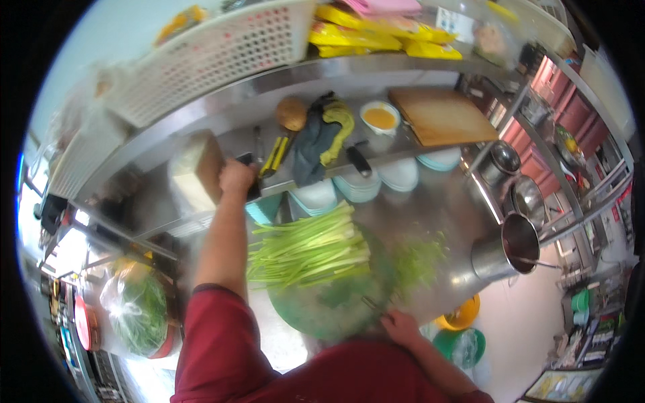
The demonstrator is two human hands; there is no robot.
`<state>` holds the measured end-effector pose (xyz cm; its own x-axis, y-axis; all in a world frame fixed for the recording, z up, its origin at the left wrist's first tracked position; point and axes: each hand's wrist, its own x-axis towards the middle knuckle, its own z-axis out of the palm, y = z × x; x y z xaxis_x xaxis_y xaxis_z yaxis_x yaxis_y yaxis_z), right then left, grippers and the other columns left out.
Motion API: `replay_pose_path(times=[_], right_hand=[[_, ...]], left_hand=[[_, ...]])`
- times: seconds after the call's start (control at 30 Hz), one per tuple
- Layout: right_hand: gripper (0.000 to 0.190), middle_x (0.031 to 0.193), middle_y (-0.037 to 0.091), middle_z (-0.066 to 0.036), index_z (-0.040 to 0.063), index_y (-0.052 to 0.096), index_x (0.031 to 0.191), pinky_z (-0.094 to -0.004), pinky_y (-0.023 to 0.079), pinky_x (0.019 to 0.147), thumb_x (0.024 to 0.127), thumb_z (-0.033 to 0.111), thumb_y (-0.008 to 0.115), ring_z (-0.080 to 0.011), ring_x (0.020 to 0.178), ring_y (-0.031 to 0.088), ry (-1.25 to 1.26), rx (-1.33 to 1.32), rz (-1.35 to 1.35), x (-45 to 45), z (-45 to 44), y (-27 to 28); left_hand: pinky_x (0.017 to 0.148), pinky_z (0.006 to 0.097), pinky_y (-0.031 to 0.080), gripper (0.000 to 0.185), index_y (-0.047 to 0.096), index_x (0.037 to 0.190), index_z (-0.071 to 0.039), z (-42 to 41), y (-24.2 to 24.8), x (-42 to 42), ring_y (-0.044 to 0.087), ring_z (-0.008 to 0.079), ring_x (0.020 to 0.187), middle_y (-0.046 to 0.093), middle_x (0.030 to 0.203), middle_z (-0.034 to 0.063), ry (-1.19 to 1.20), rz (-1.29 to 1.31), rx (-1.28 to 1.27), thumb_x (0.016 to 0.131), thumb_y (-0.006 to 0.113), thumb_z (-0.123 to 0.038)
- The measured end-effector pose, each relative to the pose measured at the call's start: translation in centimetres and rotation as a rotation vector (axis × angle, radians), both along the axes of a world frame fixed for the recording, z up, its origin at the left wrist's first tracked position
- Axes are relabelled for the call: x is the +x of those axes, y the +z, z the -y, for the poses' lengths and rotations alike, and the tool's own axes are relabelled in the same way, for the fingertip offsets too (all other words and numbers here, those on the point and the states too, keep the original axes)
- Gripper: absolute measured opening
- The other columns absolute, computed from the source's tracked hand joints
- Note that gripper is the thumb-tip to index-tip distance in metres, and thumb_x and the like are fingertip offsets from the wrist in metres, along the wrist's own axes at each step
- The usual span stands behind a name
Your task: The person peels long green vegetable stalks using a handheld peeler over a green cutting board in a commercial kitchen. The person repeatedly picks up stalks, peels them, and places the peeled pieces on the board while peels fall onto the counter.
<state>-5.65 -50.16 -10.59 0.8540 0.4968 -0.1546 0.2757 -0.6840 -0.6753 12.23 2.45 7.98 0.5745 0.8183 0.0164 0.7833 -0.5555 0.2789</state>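
My left hand (237,177) reaches up to the shelf and touches a dark rectangular object (254,187). Blur hides whether the fingers grip it. Below, a bundle of pale green cut stalks (312,247), apparently celery, lies across a round green cutting board (322,315). At the board's right edge is my right hand (401,327), close to a thin dark object (371,302), possibly part of a knife. How its fingers are set is unclear. Loose leafy green trimmings (418,259) lie right of the stalks.
On the shelf are a wooden board (446,116), a bowl of orange-yellow contents (380,118), a dark cloth (315,146) and yellow-handled scissors (274,157). Stacked dishes (358,187) sit beneath. A metal pot (491,257) stands right; a plastic-wrapped bundle of greens (138,307) is left.
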Motion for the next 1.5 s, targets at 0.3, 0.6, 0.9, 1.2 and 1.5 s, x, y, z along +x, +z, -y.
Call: replay_pose_path(times=[0.3, 0.6, 0.9, 1.2, 1.5], right_hand=[[0.029, 0.089, 0.066, -0.022, 0.007, 0.062, 0.098, -0.0515, 0.049, 0.073, 0.09, 0.035, 0.057, -0.0438, 0.084, 0.062, -0.005, -0.015, -0.121, -0.1, 0.0, -1.8], [0.03, 0.087, 0.066, -0.022, 0.005, 0.062, 0.094, -0.0522, 0.049, 0.073, 0.091, 0.034, 0.056, -0.0437, 0.084, 0.062, 0.006, -0.084, -0.097, 2.1, 0.3, -5.1], [0.025, 0.088, 0.065, -0.024, 0.001, 0.063, 0.094, -0.0501, 0.049, 0.072, 0.09, 0.025, 0.059, -0.0438, 0.084, 0.062, -0.614, 0.087, 0.035, 8.8, 5.0, -6.8], [0.027, 0.083, 0.065, -0.024, 0.002, 0.064, 0.092, -0.0504, 0.05, 0.07, 0.089, 0.029, 0.06, -0.0447, 0.08, 0.062, -0.227, -0.115, -0.006, 4.4, 3.2, -5.0], [0.021, 0.068, 0.056, -0.005, 0.004, 0.061, 0.109, -0.0307, 0.045, 0.048, 0.089, 0.007, 0.058, -0.014, 0.055, 0.055, -0.446, 0.388, -0.115, 4.8, 6.8, -6.1]], left_hand=[[0.088, 0.0468, 0.051, 0.062, 0.056, 0.117, 0.006, -5.1, -3.7, 1.2, 0.064, 0.0402, 0.107, 0.065, 0.113, 0.0283, -0.343, -0.072, 0.182, 0.083, 0.067, -0.045], [0.092, 0.05, 0.05, 0.086, 0.032, 0.143, 0.003, -6.3, -5.3, 2.0, 0.061, 0.0466, 0.108, 0.062, 0.113, 0.0335, -0.326, 0.112, 0.216, 0.082, 0.067, -0.047], [0.091, 0.0433, 0.047, 0.036, 0.057, 0.12, 0.0, 8.6, -5.7, -8.8, 0.061, 0.0355, 0.102, 0.063, 0.107, 0.0191, -0.61, 0.805, 0.288, 0.09, 0.067, -0.018], [0.082, 0.0482, 0.046, 0.022, 0.062, 0.103, -0.008, 23.6, -25.0, -18.6, 0.058, 0.0355, 0.096, 0.061, 0.099, 0.0132, -0.858, 0.345, -0.051, 0.082, 0.06, -0.013], [0.079, 0.0494, 0.048, 0.024, 0.057, 0.105, -0.01, 25.1, -27.9, -18.7, 0.06, 0.0379, 0.092, 0.061, 0.097, 0.0154, -0.773, 0.172, -0.168, 0.088, 0.063, -0.025]])
